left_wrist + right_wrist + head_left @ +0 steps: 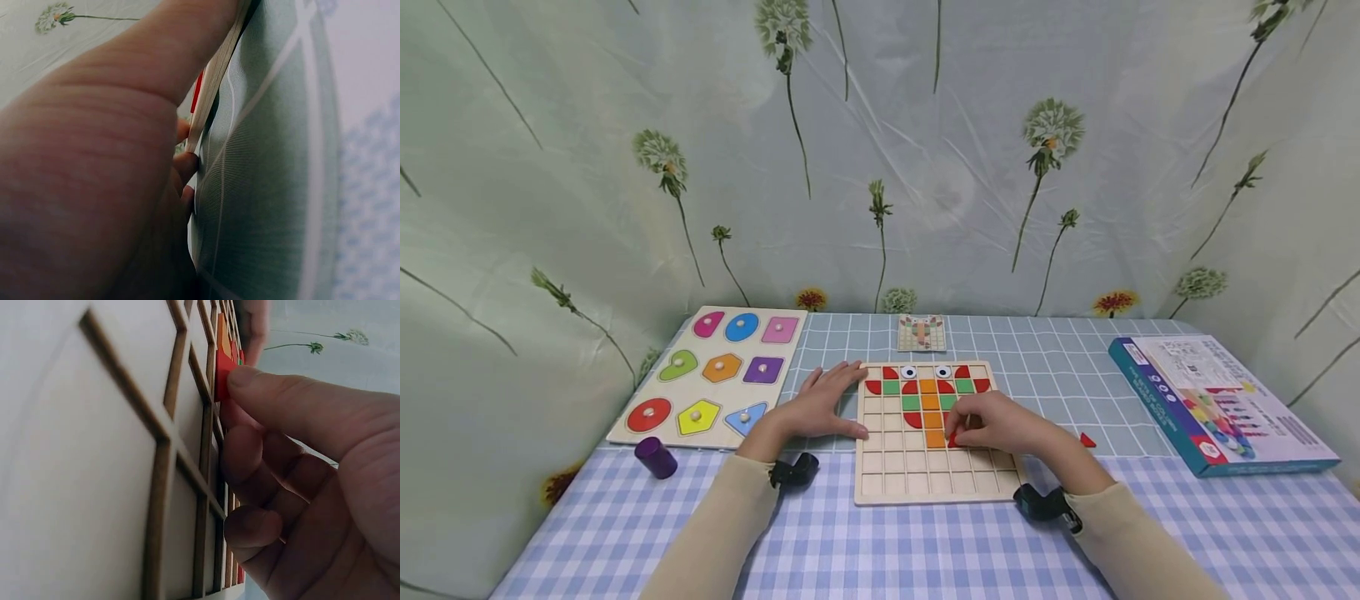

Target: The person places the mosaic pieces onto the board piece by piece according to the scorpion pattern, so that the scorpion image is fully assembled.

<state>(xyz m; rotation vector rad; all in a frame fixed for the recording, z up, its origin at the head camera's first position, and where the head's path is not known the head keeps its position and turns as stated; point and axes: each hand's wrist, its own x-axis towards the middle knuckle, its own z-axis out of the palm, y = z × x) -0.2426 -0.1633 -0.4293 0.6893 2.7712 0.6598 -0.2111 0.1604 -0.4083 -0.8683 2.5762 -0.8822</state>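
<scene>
A square wooden grid board (887,487) lies in front of me, partly filled with red, green and orange tiles and two eye tiles near its far edge. Beside the orange column, my right hand (996,422) pinches a red tile (223,378) between thumb and fingers. That tile is at the grid's surface; its full outline is hidden by the fingers. My left hand (823,404) rests against the board's left edge, thumb and fingers spread along it. A small picture card (922,333) of a similar pattern lies behind the board.
To the left is a shape puzzle board (730,333) with knobbed pieces, and a purple cylinder (656,457) near its front corner. A loose red triangle (1087,440) lies beyond the right forearm. At the far right is a flat box (1262,417). A floral curtain hangs behind.
</scene>
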